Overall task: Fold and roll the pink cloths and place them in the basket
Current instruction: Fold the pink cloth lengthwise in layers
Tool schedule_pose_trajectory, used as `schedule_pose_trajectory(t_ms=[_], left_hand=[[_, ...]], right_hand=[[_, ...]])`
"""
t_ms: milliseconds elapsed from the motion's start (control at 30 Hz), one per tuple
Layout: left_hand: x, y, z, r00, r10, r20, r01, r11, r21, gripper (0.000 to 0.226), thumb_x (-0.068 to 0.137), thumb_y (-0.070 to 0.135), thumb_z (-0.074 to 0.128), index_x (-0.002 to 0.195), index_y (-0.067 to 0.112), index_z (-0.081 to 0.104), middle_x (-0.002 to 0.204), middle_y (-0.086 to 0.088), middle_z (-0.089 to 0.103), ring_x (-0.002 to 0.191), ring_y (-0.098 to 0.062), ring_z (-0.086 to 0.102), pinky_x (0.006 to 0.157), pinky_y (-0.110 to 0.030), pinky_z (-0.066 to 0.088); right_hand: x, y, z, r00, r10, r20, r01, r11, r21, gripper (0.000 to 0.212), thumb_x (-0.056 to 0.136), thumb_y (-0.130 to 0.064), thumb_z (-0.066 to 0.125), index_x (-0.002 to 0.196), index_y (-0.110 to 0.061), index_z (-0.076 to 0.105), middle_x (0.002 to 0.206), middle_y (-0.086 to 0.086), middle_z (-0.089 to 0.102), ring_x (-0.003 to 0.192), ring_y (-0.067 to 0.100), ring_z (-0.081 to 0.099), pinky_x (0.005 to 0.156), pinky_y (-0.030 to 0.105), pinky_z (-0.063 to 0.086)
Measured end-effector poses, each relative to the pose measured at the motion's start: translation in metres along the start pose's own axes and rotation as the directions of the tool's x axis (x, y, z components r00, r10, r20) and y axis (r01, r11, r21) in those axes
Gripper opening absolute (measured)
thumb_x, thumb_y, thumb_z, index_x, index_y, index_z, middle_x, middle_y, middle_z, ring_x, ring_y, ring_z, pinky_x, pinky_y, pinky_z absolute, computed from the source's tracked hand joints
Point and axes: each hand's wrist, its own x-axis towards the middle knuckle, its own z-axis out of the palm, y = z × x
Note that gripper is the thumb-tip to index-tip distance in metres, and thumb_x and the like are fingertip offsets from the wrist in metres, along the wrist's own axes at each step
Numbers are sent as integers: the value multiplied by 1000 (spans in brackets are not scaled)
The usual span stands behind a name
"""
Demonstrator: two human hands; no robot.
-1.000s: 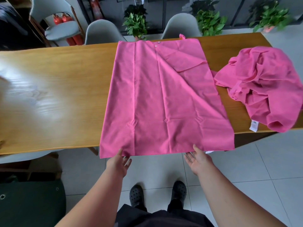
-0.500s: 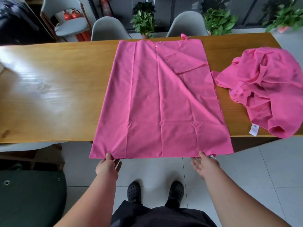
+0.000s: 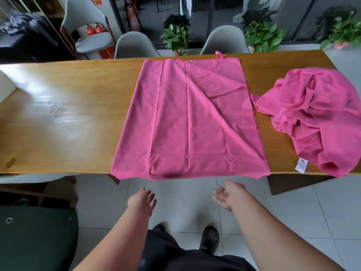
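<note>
A pink cloth [image 3: 187,122] lies spread flat across the wooden table [image 3: 64,118], its near edge draped slightly over the table's front edge. One far corner is folded back over it. A heap of crumpled pink cloths [image 3: 316,116] sits at the table's right end, with a white label showing. My left hand [image 3: 143,200] and my right hand [image 3: 229,195] hover below the table's front edge, fingers relaxed, holding nothing and apart from the cloth. No basket is in view.
Two grey chairs [image 3: 134,45] stand behind the table, with potted plants [image 3: 176,35] and red fire extinguishers [image 3: 93,30] beyond. A dark green seat [image 3: 37,237] is at my near left. A white object [image 3: 5,87] shows at the table's left edge.
Both hands held the cloth's near edge and pulled it toward me; they have now let go and dropped back below the table edge. The near edge settled closer to the table front.
</note>
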Motion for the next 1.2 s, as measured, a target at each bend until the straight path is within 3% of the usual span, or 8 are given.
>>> schedule_pose_trajectory(t_ms=[100,200,467,733,833,967,1100,1200], left_hand=[[-12,10,36,998,36,51,-33,998,-48,26,110,17,51,130,2,57,121,-14,70,114,-31,69,93,-43,55],[-24,29,70,991,62,120,-52,995,-89,28,111,15,51,136,8,59,101,-7,71,90,-25,71,86,-42,57],[-17,103,144,953,139,270,-134,990,-35,19,108,26,60,122,14,62,110,-6,74,93,-22,75,72,-35,59],[16,191,208,907,139,398,-206,969,133,12,108,29,59,107,19,65,108,-3,77,87,-17,74,77,-34,61],[24,215,232,892,137,432,-233,956,177,14,108,29,59,112,18,66,109,-3,77,89,-17,74,86,-36,62],[32,236,268,883,122,452,-234,951,201,17,107,28,61,113,14,67,105,-3,78,83,-17,73,81,-35,61],[44,250,310,880,130,457,-252,943,217,18,107,28,61,111,12,67,97,-2,77,78,-16,71,82,-36,59],[54,259,347,881,153,447,-274,937,218,17,107,27,61,112,11,67,92,-1,76,73,-15,70,74,-32,56]], right_hand=[[-6,-18,25,996,-74,58,77,996,-48,13,110,-19,48,108,-11,59,83,5,62,70,23,62,70,40,53],[-10,-38,48,983,-151,103,156,986,-51,17,109,-19,51,96,-13,60,78,2,64,63,19,59,63,32,50],[-7,-95,116,946,-293,140,302,952,-48,15,107,-21,54,110,-14,67,81,3,69,66,18,63,67,33,54],[6,-162,190,918,-386,92,392,919,-53,13,106,-21,57,114,-15,66,90,3,72,71,18,67,70,33,57],[13,-182,208,911,-408,66,411,911,-42,12,107,-21,57,115,-17,65,91,2,72,74,18,67,69,32,56],[18,-213,223,893,-450,18,450,892,-44,8,107,-19,55,107,-21,63,89,3,70,77,21,66,73,35,57],[42,-251,227,844,-535,-21,522,831,-191,6,101,-17,62,98,-19,67,85,4,71,70,20,66,71,41,57],[69,-286,226,752,-659,-6,572,657,-490,10,92,-17,70,100,-22,73,90,-3,75,82,21,71,81,41,60]])
